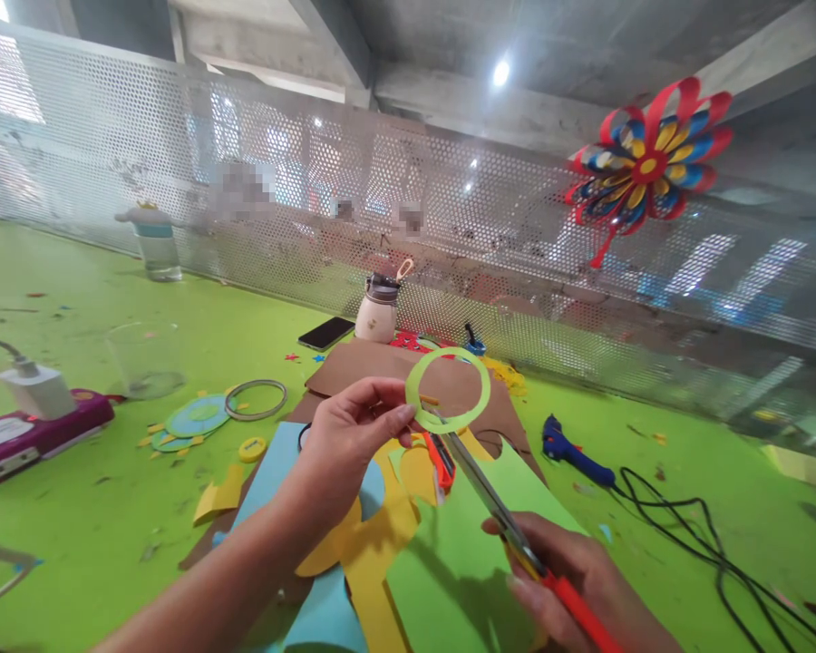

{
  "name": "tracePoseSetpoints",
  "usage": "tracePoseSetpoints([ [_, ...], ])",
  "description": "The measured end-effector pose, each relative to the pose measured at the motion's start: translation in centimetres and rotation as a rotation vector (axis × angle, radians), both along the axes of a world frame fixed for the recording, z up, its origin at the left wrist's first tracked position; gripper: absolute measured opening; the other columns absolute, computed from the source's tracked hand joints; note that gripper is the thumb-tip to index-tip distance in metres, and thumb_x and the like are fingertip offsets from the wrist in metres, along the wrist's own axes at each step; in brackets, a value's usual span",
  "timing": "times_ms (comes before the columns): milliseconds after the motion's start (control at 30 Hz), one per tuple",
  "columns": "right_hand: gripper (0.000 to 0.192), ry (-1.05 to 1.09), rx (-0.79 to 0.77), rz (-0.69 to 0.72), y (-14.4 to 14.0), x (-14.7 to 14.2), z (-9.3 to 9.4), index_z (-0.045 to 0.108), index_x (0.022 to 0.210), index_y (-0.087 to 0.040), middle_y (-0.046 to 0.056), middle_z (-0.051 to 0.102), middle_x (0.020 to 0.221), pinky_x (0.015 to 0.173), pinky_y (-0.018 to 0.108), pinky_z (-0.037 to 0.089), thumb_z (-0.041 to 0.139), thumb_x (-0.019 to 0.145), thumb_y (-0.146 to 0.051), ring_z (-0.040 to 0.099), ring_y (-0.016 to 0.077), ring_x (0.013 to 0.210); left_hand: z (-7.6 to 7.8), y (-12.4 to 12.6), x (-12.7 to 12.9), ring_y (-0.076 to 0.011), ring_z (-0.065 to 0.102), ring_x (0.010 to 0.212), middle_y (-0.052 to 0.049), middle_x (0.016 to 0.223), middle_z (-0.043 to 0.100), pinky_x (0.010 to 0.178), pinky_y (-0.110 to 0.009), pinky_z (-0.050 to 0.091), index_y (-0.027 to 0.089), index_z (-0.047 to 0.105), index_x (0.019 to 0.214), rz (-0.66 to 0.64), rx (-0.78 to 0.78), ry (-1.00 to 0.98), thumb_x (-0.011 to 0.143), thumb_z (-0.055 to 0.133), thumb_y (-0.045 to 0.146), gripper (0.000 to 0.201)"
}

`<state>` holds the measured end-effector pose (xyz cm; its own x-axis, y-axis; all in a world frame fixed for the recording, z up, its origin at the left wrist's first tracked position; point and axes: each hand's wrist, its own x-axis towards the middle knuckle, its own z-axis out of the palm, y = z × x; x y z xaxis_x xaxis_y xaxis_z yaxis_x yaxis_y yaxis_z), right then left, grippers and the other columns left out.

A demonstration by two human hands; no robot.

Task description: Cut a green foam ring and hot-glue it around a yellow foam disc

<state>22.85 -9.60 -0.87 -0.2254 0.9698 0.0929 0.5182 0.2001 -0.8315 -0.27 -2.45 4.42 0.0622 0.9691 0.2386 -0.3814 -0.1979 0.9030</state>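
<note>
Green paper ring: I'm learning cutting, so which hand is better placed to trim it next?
Probably the right hand: it holds the red-handled cutting tool, blade near the ring, which the left hand holds.

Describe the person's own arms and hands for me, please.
The left hand and left forearm are bare, without glove or sleeve in view. The right hand wears no glove either. A thin dark loop shows beside the left wrist; whether it is worn is unclear.
</note>
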Motion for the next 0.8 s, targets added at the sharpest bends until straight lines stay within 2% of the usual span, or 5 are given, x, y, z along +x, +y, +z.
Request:
tracePoseSetpoints([
  [300, 0.03, -0.002, -0.003, 0.006, -0.2, -0.7, 0.3, 0.063, 0.101, -0.014, -0.004, 0.046, 0.058, 0.049, 0.02, 0.041, 0.056, 0.072, -0.02, 0.045, 0.011, 0.051, -0.1, -0.5, 0.8, -0.0067, 0.052, 0.054, 0.003, 0.06, 0.064, 0.051, -0.017, 0.041, 0.015, 0.065, 0.076, 0.009, -0.037, 0.045, 0.07, 0.071, 0.015, 0.009],
  [633, 0.031, 0.077, -0.013, -0.038, -0.4, -1.4, 0.2, 0.065, 0.099, -0.014, -0.006, 0.041, 0.056, 0.048, 0.02, 0.035, 0.058, 0.069, -0.019, 0.036, 0.0095, 0.049, -0.1, -0.8, 0.9, -0.0097, 0.054, 0.055, 0.001, 0.06, 0.065, 0.054, -0.02, 0.042, 0.015, 0.064, 0.068, -0.05, -0.106, 0.012, 0.069, 0.071, 0.018, 0.008],
  [800, 0.029, 0.056, -0.028, -0.069, -0.5, -1.9, 0.6, 0.066, 0.096, -0.014, -0.006, 0.04, 0.054, 0.047, 0.02, 0.034, 0.057, 0.069, -0.021, 0.034, 0.0093, 0.048, -0.2, -1.2, 1.1, -0.0092, 0.056, 0.058, 0.0, 0.062, 0.066, 0.057, -0.019, 0.043, 0.016, 0.064, 0.067, -0.122, -0.154, -0.035, 0.072, 0.069, 0.02, 0.008],
])
